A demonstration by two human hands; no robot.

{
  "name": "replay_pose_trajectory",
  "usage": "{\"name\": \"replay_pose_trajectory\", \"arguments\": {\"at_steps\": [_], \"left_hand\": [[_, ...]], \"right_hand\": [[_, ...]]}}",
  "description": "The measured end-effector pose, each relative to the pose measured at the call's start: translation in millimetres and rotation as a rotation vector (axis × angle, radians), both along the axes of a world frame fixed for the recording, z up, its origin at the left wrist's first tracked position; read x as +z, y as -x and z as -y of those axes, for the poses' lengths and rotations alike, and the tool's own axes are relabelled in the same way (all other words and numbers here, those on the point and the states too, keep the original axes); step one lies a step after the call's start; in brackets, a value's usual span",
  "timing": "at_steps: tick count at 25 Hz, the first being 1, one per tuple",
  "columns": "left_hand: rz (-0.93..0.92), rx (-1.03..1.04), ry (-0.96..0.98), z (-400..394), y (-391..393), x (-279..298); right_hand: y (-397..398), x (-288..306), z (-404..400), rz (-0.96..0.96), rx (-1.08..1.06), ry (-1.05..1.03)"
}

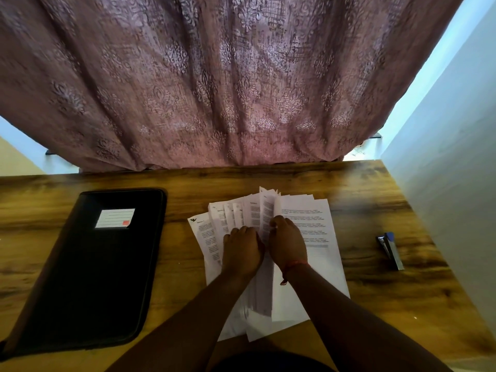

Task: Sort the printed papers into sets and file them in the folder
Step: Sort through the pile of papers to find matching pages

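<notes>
A fanned pile of printed white papers [308, 226] lies on the wooden table [362, 296] in front of me. My left hand [243, 249] lies flat on the left part of the fan, fingers stretched out over the sheets. My right hand [287, 242] is just right of it, and its fingertips pinch the edge of one sheet that stands lifted between both hands. A closed black folder [91, 275] with a white label lies on the table's left side, apart from the papers.
A blue and silver stapler [390, 249] lies near the table's right side. A patterned mauve curtain [228, 81] hangs behind the table's far edge. A pale wall [456, 183] runs along the right edge.
</notes>
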State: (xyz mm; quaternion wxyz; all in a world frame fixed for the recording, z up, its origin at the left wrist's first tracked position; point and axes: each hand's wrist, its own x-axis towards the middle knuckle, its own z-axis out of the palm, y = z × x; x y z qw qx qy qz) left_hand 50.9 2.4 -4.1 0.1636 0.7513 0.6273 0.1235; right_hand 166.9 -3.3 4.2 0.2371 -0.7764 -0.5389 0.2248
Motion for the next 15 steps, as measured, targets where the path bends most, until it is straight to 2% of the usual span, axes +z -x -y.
{"name": "replay_pose_trajectory", "arguments": {"at_steps": [4, 7, 9, 11, 13, 15], "left_hand": [[0.202, -0.124, 0.108, 10, -11, 0], [0.331, -0.156, 0.118, 10, -8, -5], [0.328, -0.052, 0.085, 6, -3, -12], [0.284, 0.055, 0.106, 2, 0, -15], [0.306, 0.141, 0.168, 0, 0, -12], [0.316, 0.195, 0.188, -2, 1, -8]], "right_hand": [[3, 8, -7, -0.268, -0.12, -0.019], [-3, 13, -7, -0.346, -0.195, -0.025], [-4, 12, -1, -0.283, -0.152, -0.076], [-3, 9, 5, -0.109, -0.024, -0.094], [-3, 5, 9, 0.046, 0.103, -0.047], [-2, 2, 8, 0.114, 0.154, 0.01]]}}
